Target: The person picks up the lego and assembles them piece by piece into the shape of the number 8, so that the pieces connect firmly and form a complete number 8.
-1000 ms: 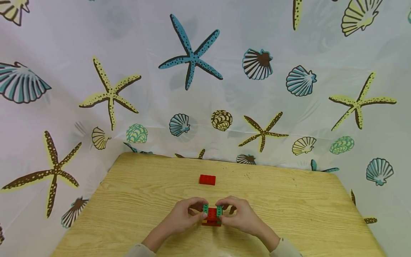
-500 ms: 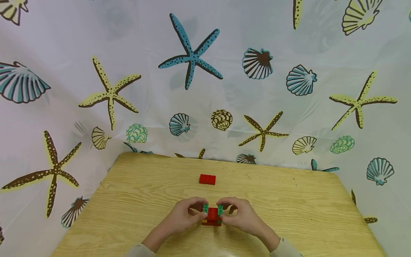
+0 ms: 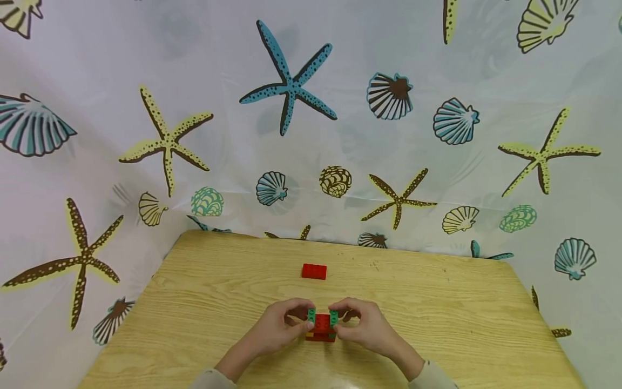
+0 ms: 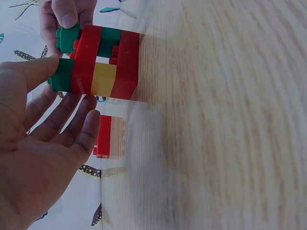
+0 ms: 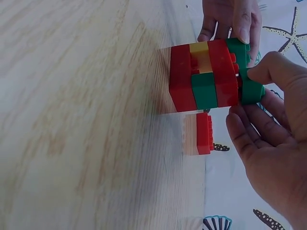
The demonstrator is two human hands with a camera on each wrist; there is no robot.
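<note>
A small stack of toy building bricks stands on the table between both hands. At its base is a red brick (image 4: pixel 126 67), with a yellow brick (image 4: pixel 104 80) at the left end and a green brick (image 5: pixel 205 91) at the right end above it. Another red brick (image 3: pixel 322 323) bridges those two. On top, my left hand (image 3: pixel 274 327) pinches a green brick (image 3: pixel 311 315) at the left end between thumb and fingers. My right hand (image 3: pixel 365 326) pinches a second green brick (image 3: pixel 333 315) at the right end. A gap shows between these two top bricks.
Beyond the stack, a loose red brick (image 3: pixel 314 271) lies on the wooden table (image 3: pixel 218 281). A white curtain (image 3: pixel 340 146) printed with starfish and shells hangs round the back and sides of the table.
My right hand and the green brick it pinches have shifted very slightly to the right, and that brick sits straighter on the stack. The left hand has stayed in place.
</note>
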